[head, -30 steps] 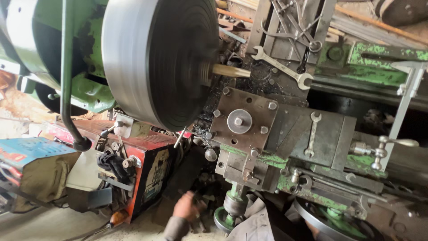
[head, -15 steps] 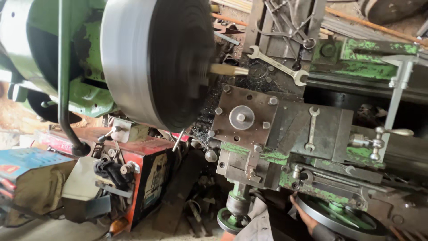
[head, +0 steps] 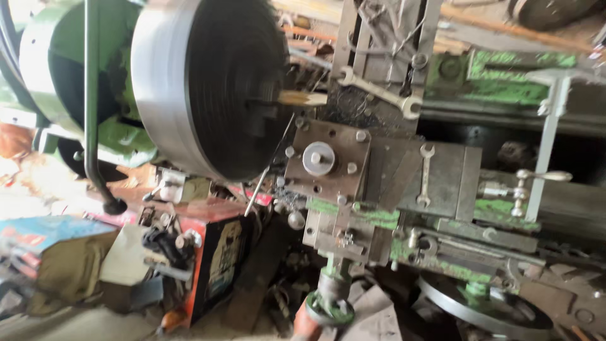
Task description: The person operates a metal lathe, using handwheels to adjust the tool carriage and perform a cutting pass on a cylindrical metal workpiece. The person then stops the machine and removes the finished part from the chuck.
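Observation:
A lathe fills the view. Its big grey chuck (head: 208,88) holds a short pale workpiece (head: 303,98) that sticks out to the right. The square tool post (head: 325,161) sits just below and right of it. At the bottom edge, what looks like part of my left hand (head: 302,327) rests against the small green handwheel (head: 331,303); its fingers are blurred and cut off. My right hand is out of view.
Two open-ended spanners lie on the carriage (head: 379,91) (head: 426,173). A larger handwheel (head: 486,309) is at the lower right, a lever handle (head: 536,177) on the right. A red box (head: 214,252) and clutter stand below the chuck.
The camera has shifted slightly. The hand seen lower left a second ago, then near the large handwheel, now shows only as a sliver by the small handwheel.

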